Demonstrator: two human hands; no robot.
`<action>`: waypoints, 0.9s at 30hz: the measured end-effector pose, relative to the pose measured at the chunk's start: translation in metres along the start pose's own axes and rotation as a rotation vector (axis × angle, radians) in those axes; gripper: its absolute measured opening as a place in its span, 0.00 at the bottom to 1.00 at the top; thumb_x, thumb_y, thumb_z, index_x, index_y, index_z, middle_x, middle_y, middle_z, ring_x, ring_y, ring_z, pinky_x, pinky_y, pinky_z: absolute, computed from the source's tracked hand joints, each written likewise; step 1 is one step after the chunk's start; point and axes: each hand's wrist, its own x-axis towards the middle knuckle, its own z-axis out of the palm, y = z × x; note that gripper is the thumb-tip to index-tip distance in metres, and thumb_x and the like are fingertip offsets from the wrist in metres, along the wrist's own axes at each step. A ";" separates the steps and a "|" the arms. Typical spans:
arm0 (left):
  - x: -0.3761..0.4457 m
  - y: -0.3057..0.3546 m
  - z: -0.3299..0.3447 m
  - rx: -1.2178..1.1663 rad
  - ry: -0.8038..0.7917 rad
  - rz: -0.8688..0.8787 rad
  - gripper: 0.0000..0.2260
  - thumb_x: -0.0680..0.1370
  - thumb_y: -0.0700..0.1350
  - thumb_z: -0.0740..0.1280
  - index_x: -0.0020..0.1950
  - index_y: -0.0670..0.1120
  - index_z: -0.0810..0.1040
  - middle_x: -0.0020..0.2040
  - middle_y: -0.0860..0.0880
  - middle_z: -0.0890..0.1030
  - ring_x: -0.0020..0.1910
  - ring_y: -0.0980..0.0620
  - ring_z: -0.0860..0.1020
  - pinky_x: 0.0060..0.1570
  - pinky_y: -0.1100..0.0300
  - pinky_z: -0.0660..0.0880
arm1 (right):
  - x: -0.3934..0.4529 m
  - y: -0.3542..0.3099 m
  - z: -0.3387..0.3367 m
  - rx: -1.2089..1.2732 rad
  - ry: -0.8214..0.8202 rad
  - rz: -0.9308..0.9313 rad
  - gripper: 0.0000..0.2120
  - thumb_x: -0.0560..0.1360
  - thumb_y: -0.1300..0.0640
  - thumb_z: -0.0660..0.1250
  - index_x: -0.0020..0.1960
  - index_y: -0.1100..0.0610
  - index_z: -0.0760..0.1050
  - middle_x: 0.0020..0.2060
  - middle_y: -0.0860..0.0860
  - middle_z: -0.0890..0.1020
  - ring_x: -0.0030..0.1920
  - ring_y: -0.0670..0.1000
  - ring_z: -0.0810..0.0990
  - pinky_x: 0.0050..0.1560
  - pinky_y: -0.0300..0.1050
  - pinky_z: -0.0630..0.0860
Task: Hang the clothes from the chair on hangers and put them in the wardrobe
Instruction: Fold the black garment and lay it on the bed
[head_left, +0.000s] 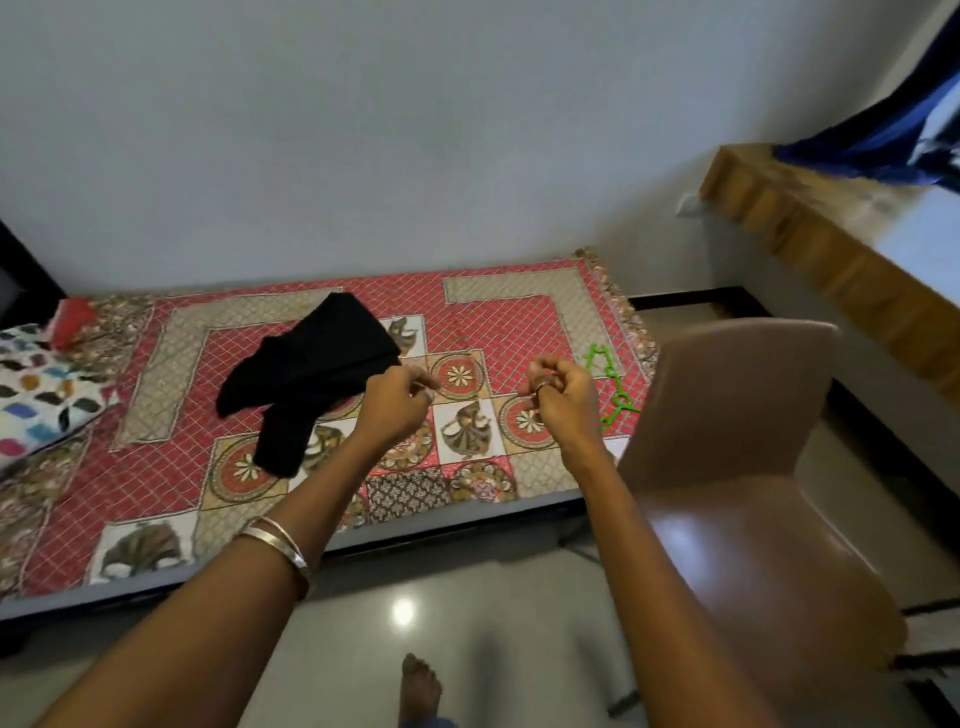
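Bare forearms, silver bangle (278, 543) on left wrist, ring (543, 386) on right hand, bare foot (421, 686)

Your single head camera looks forward and steeply down with a wide-angle lens, from standing height. It faces the bed (322, 499), which runs left to right against the far wall (415, 130). Your forearms enter from the near edge; the floor (467, 623) and one foot (421, 686) lie directly below. A chair (737, 467) stands near right. No second view exists to compare.
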 end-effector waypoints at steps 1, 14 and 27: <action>0.032 -0.022 -0.008 0.017 -0.015 -0.046 0.07 0.77 0.37 0.65 0.51 0.42 0.82 0.45 0.42 0.83 0.43 0.44 0.81 0.45 0.49 0.79 | 0.030 0.010 0.031 0.018 -0.010 0.042 0.08 0.80 0.56 0.63 0.55 0.59 0.76 0.40 0.56 0.82 0.37 0.50 0.79 0.34 0.42 0.74; 0.209 -0.213 -0.025 -0.011 -0.119 -0.513 0.20 0.75 0.36 0.65 0.66 0.43 0.72 0.48 0.36 0.81 0.38 0.43 0.79 0.38 0.51 0.76 | 0.176 0.097 0.208 -0.119 -0.197 0.394 0.06 0.79 0.63 0.62 0.47 0.55 0.76 0.39 0.55 0.82 0.37 0.53 0.79 0.36 0.49 0.76; 0.361 -0.426 -0.042 0.267 -0.374 -0.712 0.19 0.74 0.43 0.68 0.64 0.42 0.74 0.57 0.38 0.79 0.57 0.37 0.76 0.56 0.50 0.74 | 0.295 0.199 0.367 -0.371 -0.244 0.613 0.06 0.77 0.68 0.62 0.49 0.68 0.78 0.39 0.56 0.80 0.38 0.49 0.76 0.38 0.29 0.74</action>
